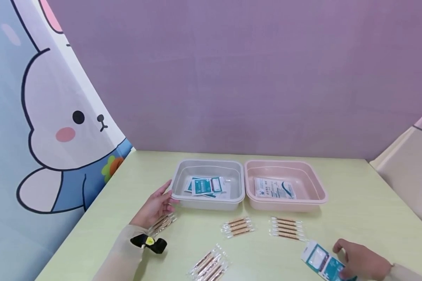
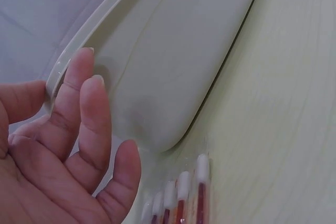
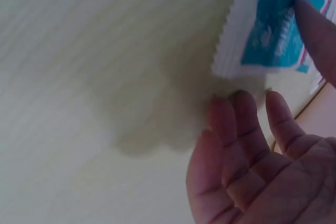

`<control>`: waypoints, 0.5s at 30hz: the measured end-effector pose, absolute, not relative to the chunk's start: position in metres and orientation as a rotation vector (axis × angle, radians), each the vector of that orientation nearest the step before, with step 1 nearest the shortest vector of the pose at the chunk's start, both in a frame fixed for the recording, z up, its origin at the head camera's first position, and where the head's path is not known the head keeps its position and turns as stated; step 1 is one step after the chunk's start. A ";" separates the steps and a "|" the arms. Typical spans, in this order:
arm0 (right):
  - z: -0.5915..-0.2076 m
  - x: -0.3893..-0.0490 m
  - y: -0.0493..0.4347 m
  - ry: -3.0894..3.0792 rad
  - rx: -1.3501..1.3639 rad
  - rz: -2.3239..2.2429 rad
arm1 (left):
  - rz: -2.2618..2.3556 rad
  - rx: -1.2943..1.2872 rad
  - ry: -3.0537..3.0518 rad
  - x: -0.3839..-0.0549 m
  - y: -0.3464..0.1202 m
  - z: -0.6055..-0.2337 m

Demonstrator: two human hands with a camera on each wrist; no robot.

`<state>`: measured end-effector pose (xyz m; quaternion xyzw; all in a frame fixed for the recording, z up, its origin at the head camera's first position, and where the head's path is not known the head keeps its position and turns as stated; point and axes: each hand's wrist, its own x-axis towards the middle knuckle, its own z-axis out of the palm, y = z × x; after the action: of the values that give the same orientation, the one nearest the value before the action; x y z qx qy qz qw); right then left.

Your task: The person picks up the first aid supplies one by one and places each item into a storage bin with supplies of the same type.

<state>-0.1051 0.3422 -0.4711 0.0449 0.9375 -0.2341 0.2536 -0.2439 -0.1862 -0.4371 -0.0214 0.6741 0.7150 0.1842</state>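
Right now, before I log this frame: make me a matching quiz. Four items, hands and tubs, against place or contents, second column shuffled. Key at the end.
Column 1
1. Left hand
2. Right hand
3. Grey tub
4. Pink tub

Column 2
A. Thumb on a teal packet at the near right of the table
B. Mostly white packaging inside
C. At a tub's rim
D. Teal packets inside

Pairs: 1-C, 2-A, 3-D, 4-B
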 end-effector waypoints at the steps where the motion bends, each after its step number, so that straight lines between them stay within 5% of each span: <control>1: -0.472 -0.105 0.342 2.552 0.122 -0.649 | 2.019 -0.065 1.895 -0.244 -0.186 -0.437; 15: -0.480 -0.102 0.336 2.541 0.184 -0.682 | 1.973 -0.040 1.918 -0.244 -0.189 -0.433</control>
<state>-0.1025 0.3363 -0.4802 0.0677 0.9330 -0.2506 0.2493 -0.2440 -0.1887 -0.4331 -0.0142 0.6837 0.7034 0.1938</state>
